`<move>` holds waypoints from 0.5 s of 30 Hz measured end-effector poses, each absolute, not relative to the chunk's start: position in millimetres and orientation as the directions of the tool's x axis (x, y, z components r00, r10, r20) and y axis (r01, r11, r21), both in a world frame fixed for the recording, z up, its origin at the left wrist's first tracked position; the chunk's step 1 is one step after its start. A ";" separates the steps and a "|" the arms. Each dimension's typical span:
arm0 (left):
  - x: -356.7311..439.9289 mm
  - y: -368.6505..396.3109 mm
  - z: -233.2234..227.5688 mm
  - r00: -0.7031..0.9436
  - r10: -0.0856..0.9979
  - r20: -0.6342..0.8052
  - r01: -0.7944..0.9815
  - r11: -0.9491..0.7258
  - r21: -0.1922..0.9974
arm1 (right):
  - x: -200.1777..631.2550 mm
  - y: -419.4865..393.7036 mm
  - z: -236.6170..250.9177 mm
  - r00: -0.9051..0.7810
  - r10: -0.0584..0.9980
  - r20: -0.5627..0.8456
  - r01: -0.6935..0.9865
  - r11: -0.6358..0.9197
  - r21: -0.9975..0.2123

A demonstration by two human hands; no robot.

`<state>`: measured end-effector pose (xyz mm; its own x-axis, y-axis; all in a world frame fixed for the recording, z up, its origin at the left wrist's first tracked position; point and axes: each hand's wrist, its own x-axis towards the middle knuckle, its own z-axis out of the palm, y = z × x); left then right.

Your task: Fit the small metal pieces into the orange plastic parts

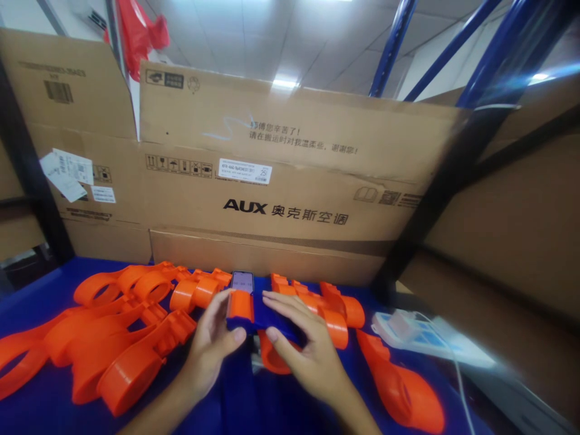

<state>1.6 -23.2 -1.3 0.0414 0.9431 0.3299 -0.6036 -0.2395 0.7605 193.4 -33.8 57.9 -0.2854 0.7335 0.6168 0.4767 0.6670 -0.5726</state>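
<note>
Orange-and-blue plastic part [247,311] lies near the middle of the blue table [235,405], just in front of the cardboard boxes, with both hands on it. Its orange block shows at the left end and a dark blue body runs to the right.

Writing can be read on the big box [290,181] behind: "AUX" in bold black letters followed by Chinese characters, a line of Chinese handwriting-style print higher up, a row of handling symbols, and a white label with a "25" on it. A box at the far left [58,84] carries a barcode and some white stickers whose text is too small to read.

The left hand [211,347] curls loosely, thumb pressing the near edge of the orange block and fingers touching its left side. The right hand [301,341] lies flat and spread over the blue body, fingers pointing left, thumb at the near edge.

A small phone [241,281] stands just beyond the part, screen lit. Orange ring-ended parts [122,338] are heaped on the left, too overlapped to count exactly; one more [401,386] lies alone on the right. One white power strip [417,332] sits far right.
</note>
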 end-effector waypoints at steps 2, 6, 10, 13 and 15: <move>0.8 -21.6 -3.8 0.048 0.933 0.358 -0.613 -0.255 0.748 | 195.0 -32.8 56.7 -0.291 0.730 0.619 0.494 0.668 -0.556; -2.2 -21.3 -8.4 0.057 0.898 0.435 -0.614 -0.312 0.725 | 200.9 -30.4 53.9 -0.319 0.703 0.636 0.536 0.687 -0.491; -5.1 -24.1 -10.1 0.112 0.867 0.485 -0.600 -0.330 0.729 | 207.2 -27.9 49.7 -0.352 0.635 0.688 0.587 0.722 -0.366; -5.3 -22.9 -9.1 0.113 0.861 0.496 -0.555 -0.359 0.751 | 208.5 -26.4 46.7 -0.370 0.545 0.753 0.633 0.741 -0.226; -4.5 -20.9 -8.1 0.085 0.873 0.480 -0.503 -0.379 0.777 | 207.7 -25.5 45.3 -0.395 0.482 0.783 0.662 0.740 -0.121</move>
